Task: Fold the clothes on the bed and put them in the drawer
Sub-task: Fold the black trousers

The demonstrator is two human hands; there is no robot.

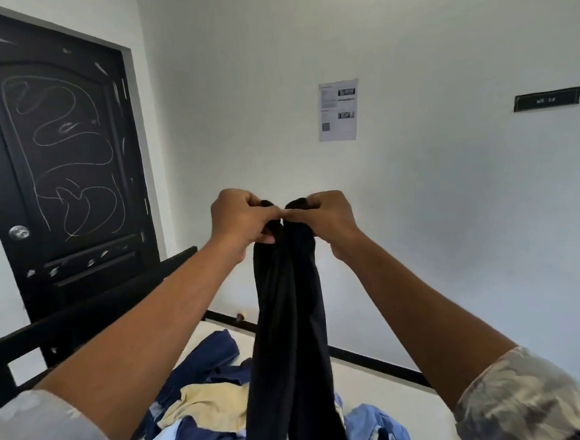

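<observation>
A black garment (289, 323) hangs in two long folds in front of me, held up at chest height. My left hand (239, 220) and my right hand (326, 219) grip its top edge side by side, thumbs almost touching. Below it on the white bed (378, 378) lies a heap of clothes: a dark blue piece (208, 354), a pale yellow piece (209, 406) and a light blue piece (378, 423). No drawer is in view.
A black door (62, 167) with chalk scribbles stands at the left, behind the bed's black frame (82, 313). The white wall ahead carries a printed sheet (338, 110) and a small black sign (547, 99).
</observation>
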